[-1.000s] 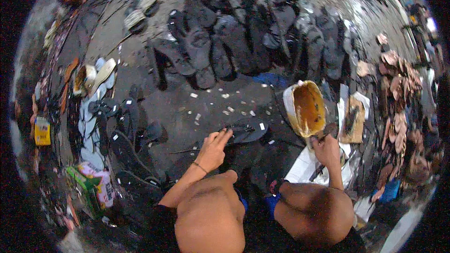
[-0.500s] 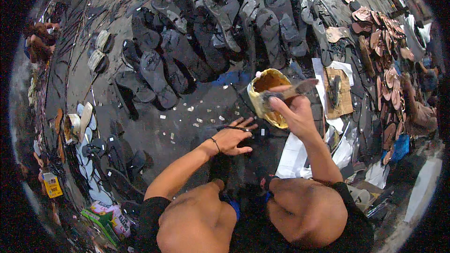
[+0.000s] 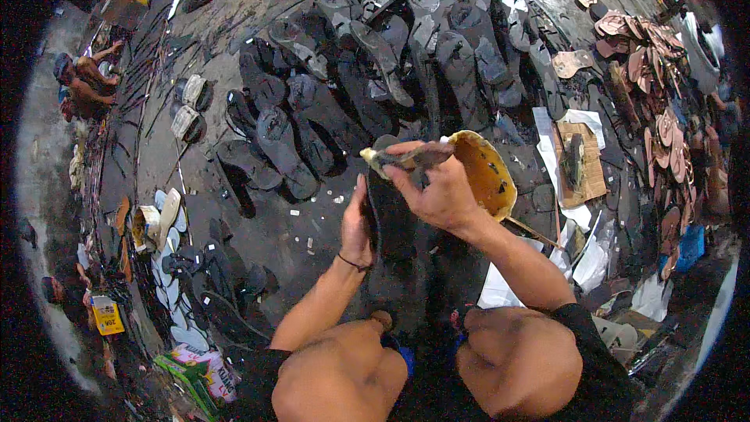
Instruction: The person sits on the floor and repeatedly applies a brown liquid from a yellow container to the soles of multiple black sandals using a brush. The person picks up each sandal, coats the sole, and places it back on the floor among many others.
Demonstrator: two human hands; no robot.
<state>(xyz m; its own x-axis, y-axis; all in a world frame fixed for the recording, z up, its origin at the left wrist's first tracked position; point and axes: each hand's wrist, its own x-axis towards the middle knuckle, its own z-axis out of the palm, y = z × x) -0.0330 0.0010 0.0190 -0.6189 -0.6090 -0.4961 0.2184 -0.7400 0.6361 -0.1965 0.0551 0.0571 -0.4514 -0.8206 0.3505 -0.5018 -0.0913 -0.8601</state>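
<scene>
My right hand [image 3: 444, 194] is closed round a short, dark glue brush [image 3: 422, 157] whose tip carries a pale yellowish lump. The brush tip is over the top end of a dark sandal sole [image 3: 385, 219]. My left hand [image 3: 356, 228] grips that sole along its left edge, with the fingers partly hidden behind it. Just right of my right hand stands a glue pot [image 3: 504, 180], with a crusted yellow rim and amber-brown inside. A thin stick [image 3: 531, 232] lies beside the pot.
Dark sandals [image 3: 285, 152] lie in rows across the far floor. Brown sandals [image 3: 664, 137] are heaped at right, near a piece of cardboard [image 3: 592, 160] and white sheets [image 3: 500, 285]. Pale soles [image 3: 168, 289] and a second pot [image 3: 145, 227] are at left. Another person [image 3: 84, 82] crouches far left.
My left hand has risen from the floor and now grips a dark sole. The brush has moved left from above the pot to the sole, in my right hand. My view has shifted slightly.
</scene>
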